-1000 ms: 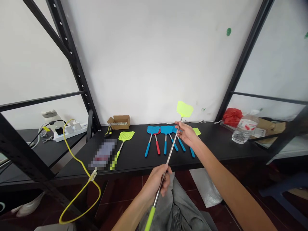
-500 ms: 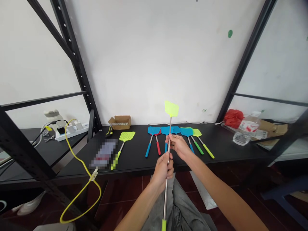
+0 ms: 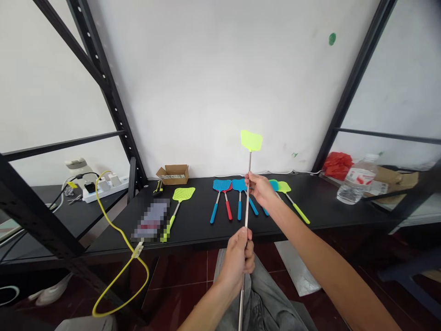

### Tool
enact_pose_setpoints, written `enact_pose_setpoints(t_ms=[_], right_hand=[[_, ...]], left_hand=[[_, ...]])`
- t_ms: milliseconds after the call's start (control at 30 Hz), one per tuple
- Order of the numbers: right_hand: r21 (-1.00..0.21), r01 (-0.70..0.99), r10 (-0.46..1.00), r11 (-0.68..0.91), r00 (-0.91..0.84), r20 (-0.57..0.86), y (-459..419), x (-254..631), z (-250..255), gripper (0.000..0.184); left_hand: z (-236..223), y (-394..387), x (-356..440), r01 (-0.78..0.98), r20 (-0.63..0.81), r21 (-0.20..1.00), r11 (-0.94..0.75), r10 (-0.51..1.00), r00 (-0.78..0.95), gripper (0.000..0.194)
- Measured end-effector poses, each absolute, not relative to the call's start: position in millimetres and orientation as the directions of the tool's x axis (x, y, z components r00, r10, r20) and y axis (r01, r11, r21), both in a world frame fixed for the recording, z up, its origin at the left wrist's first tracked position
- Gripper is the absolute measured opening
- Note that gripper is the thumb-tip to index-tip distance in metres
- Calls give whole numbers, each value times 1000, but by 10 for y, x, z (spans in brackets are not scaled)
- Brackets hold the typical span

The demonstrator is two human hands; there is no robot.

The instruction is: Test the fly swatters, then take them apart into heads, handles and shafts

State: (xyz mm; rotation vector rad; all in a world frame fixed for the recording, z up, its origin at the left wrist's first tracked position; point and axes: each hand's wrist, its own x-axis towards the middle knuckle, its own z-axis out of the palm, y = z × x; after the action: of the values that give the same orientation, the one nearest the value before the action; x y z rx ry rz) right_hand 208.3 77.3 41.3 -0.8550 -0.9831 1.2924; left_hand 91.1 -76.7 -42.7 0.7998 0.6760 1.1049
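holding a lime fly swatter [image 3: 251, 140] upright in front of the desk [image 3: 196, 230], i have my left grip [image 3: 237, 263] closed around its lower steel shaft and my right grip [image 3: 260, 189] closed higher up, beside the blue swatters [image 3: 222, 185] lying beyond.

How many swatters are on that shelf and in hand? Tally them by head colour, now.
Blue swatters: 4
Red swatter: 1
Green swatter: 1
Lime swatters: 3, including the held swatter
Total: 9
The green head is partly hidden, and the heads overlap.
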Motion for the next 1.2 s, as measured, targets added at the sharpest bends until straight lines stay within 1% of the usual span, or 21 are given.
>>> enact_pose_setpoints(t_ms=[67, 200, 367, 667, 867, 1000, 1100, 1200], right_hand=[[-921, -370, 993, 120, 44, 112, 834, 2109, 570, 28], [-937, -318, 989, 141, 82, 121, 955, 2137, 841, 25], [-939, -311, 986, 148, 121, 115, 1090, 2142, 1037, 20], [-941, -280, 978, 190, 135, 157, 1105, 2099, 1408, 19], [-936, -281, 978, 210, 69, 199, 1065, 2020, 1467, 18], [-933, -294, 977, 206, 3, 215, 950, 2030, 1463, 18], [-923, -310, 969, 229, -21, 247, 877, 2046, 1498, 19], [-911, -322, 958, 259, -34, 284, 841, 2026, 1530, 20]], left_hand=[[-458, -844, 915, -503, -75, 832, 232, 947, 311, 46], [-504, -936, 935, -514, -64, 828, 223, 949, 310, 47], [-523, -1002, 980, -522, -60, 825, 215, 953, 298, 46], [-467, -1079, 998, -498, -40, 850, 174, 962, 269, 47], [-463, -1084, 954, -511, -11, 846, 150, 964, 264, 45], [-416, -1054, 879, -479, 0, 868, 130, 965, 261, 42], [-378, -1003, 812, -422, 38, 905, 63, 973, 228, 38], [-388, -950, 763, -363, 83, 931, -22, 985, 154, 36]])
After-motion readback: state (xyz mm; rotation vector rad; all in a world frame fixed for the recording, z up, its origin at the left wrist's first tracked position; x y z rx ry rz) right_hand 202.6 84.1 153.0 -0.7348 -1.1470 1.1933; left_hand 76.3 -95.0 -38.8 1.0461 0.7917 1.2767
